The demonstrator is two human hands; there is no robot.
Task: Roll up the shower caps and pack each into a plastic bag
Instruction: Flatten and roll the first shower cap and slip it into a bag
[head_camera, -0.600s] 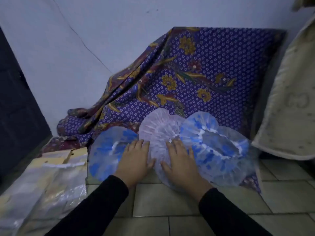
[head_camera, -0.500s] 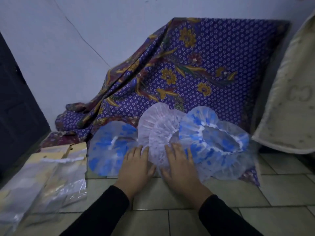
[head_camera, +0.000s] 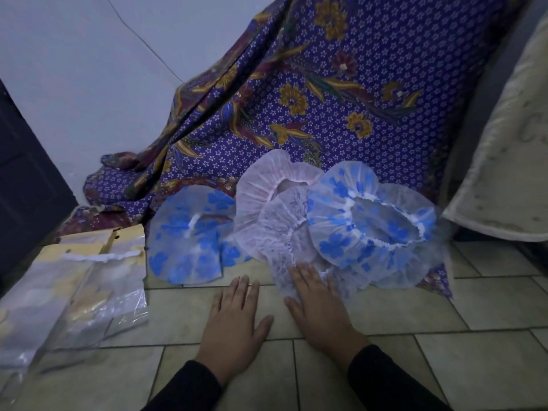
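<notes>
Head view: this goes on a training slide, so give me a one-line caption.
Right hand rests on a pale shower cap, left hand flat on the tiled floor, plastic bags nearby.

Both hands lie flat, palms down, side by side and a little apart. The left hand (head_camera: 234, 318) has its fingers (head_camera: 239, 290) straight and close together, pointing forward, with the thumb spread out to the right. The right hand (head_camera: 321, 312) is also flat, its fingers (head_camera: 308, 283) straight and angled slightly leftward, its thumb reaching toward the left thumb without touching it. The left sleeve (head_camera: 189, 387) and right sleeve (head_camera: 385, 381), both black, cover the forearms to the wrists.
</notes>
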